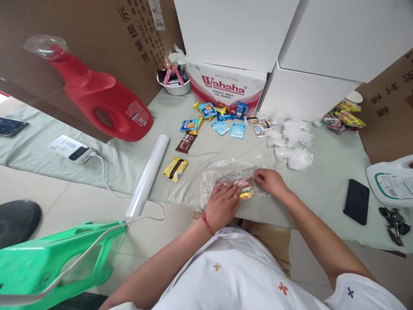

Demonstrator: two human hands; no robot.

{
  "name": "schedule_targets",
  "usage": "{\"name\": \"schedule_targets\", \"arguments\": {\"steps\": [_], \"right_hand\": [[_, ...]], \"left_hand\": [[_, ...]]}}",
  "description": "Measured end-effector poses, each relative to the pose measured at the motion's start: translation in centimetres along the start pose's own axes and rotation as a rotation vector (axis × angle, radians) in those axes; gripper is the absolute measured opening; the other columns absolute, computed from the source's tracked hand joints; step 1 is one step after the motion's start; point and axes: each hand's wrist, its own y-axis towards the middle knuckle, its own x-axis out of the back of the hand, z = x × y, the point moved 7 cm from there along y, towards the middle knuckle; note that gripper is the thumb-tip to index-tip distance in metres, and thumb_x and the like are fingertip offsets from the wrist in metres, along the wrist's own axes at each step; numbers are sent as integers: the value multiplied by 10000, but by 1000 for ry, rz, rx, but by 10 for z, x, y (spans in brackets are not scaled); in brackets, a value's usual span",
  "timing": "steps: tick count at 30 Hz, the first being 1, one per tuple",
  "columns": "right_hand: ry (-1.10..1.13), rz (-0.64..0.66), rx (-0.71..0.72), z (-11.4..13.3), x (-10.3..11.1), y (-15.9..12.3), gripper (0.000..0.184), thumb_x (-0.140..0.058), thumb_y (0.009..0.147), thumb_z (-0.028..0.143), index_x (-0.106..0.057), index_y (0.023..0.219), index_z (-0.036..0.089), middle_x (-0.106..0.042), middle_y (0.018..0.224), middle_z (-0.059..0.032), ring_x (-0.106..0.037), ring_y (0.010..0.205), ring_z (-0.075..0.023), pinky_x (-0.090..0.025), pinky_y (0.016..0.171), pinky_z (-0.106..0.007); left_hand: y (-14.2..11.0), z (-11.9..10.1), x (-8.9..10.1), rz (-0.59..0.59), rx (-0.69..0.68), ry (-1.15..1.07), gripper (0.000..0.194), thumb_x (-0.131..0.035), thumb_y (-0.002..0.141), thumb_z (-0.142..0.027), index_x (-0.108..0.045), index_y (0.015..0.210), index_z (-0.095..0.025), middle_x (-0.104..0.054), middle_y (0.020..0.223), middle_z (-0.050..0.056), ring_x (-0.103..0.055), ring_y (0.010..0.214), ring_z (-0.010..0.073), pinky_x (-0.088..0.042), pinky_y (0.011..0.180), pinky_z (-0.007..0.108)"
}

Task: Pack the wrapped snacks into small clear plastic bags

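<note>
A sheet of clear plastic wrap (pixel 211 174) lies crinkled near the table's front edge, with several small wrapped snacks (pixel 247 190) in pink, green and yellow on it. My left hand (pixel 223 201) rests flat over the left part of these snacks, fingers stretched out, and hides some of them. To their right, my right hand (pixel 271 182) has its fingertips pinched on the film's edge. A yellow snack packet (pixel 176 168) and a brown cocoa packet (pixel 186 142) lie to the left. Farther back are blue packets (pixel 220 128) and several crumpled clear-film bundles (pixel 298 159).
A white roll (pixel 148 174) overhangs the front edge on the left. Behind it stands a red jug (pixel 106 103); a power bank (pixel 71 148) trails a cable. White boxes (pixel 232 86) block the back. A black phone (pixel 356 201), keys (pixel 395 224) and white bottle (pixel 393 181) are right.
</note>
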Motion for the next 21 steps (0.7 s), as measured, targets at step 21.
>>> {"name": "schedule_targets", "arguments": {"steps": [21], "right_hand": [[-43, 14, 622, 109, 28, -6, 190, -474, 1025, 232, -659, 986, 205, -640, 1119, -82, -619, 819, -152, -451, 721, -259]], "left_hand": [[9, 30, -16, 61, 36, -20, 320, -469, 1056, -331, -708, 1258, -263, -730, 1310, 64, -628, 1258, 244, -371, 1111, 506]]}}
